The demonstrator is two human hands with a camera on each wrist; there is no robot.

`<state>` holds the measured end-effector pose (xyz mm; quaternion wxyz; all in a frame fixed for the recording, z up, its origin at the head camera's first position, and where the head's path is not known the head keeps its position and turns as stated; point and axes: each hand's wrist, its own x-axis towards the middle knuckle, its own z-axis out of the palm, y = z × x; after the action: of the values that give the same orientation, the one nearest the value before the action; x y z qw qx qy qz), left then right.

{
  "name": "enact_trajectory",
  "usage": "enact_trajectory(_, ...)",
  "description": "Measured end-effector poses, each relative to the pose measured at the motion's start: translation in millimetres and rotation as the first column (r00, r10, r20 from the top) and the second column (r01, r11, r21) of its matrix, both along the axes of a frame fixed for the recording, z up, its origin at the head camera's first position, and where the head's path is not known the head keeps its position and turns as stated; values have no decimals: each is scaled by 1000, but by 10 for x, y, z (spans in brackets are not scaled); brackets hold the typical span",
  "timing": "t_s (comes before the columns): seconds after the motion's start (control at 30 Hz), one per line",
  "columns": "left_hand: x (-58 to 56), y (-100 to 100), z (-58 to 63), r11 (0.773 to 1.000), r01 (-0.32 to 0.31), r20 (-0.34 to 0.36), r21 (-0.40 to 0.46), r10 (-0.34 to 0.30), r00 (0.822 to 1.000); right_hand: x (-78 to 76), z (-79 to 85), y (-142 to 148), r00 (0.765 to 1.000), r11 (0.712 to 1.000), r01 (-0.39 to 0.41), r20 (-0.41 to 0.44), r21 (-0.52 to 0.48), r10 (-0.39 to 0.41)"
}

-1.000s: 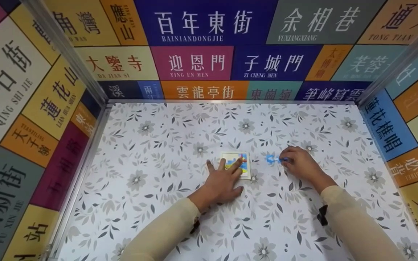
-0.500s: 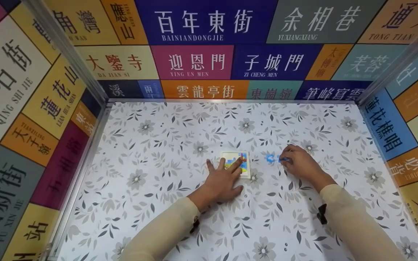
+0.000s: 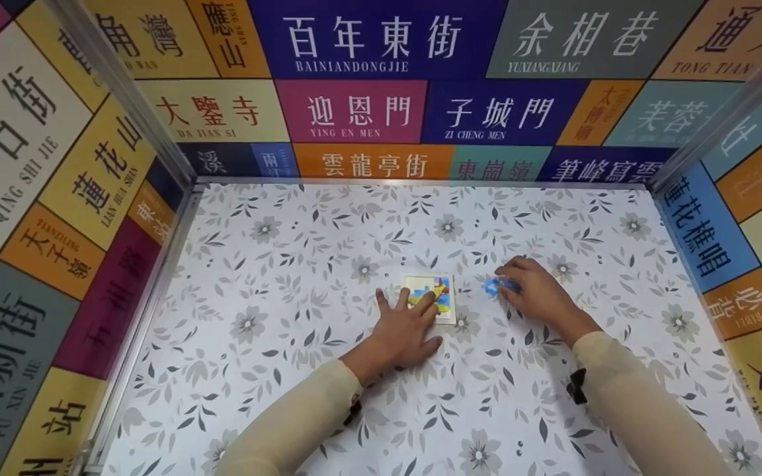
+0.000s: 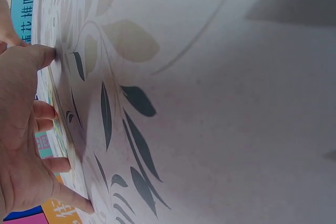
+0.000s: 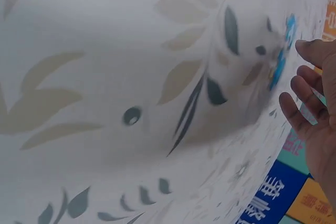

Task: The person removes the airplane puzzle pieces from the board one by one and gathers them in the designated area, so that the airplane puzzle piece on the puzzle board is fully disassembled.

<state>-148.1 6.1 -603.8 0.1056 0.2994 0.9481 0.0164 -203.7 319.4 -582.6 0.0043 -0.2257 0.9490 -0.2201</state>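
Note:
A small square picture puzzle board [image 3: 419,282] with a cream frame lies mid-table, its picture blue, yellow and red. My left hand [image 3: 402,334] rests across its lower left with fingers spread; they cover part of the picture. In the left wrist view the fingertips of the left hand [image 4: 23,124] touch down at the board's edge. Blue puzzle pieces [image 3: 491,286] lie to the right of the board, under and beside the fingers of my right hand [image 3: 536,291]. The right wrist view has the right hand [image 5: 315,93] with thumb and fingers apart, near the blue pieces [image 5: 278,69] on the table.
A white cloth [image 3: 328,231] printed with grey flowers and leaves covers the table. Panels with coloured street-name signs [image 3: 361,109] stand at the back and both sides. Clear strips [image 3: 186,178] run along the corners.
My right hand has moved slightly left, over the blue pieces, and its thumb and fingers have parted from the blue piece they were pinching. The left hand has stayed on the board.

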Motion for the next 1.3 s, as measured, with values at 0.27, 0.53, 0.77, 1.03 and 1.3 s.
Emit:
enact_trajectory(0.27, -60, 28, 36, 1000, 5, -6, -20, -6, 1000, -125, 70, -329, 1000, 1000, -30, 1, 7, 30)
enact_trajectory(0.53, -68, 30, 48, 999, 0, -29, -39, -1, 1000, -211, 70, -626, 994, 995, -99, 48, 11, 98)
enact_trajectory(0.77, -47, 19, 27, 1000, 0, -29, -18, 0, 1000, -242, 25, -809, 986, 988, -155, 65, 11, 154)
enact_trajectory(1.03, -34, 25, 17, 1000, -3, -1, -26, 2, 1000, -255, -91, -867, 980, 981, -195, 45, 0, 195)
enact_trajectory(1.3, -18, 0, 0, 1000, 4, -1, -30, -4, 1000, -243, -81, -954, 975, 974, -220, 32, 45, 219)
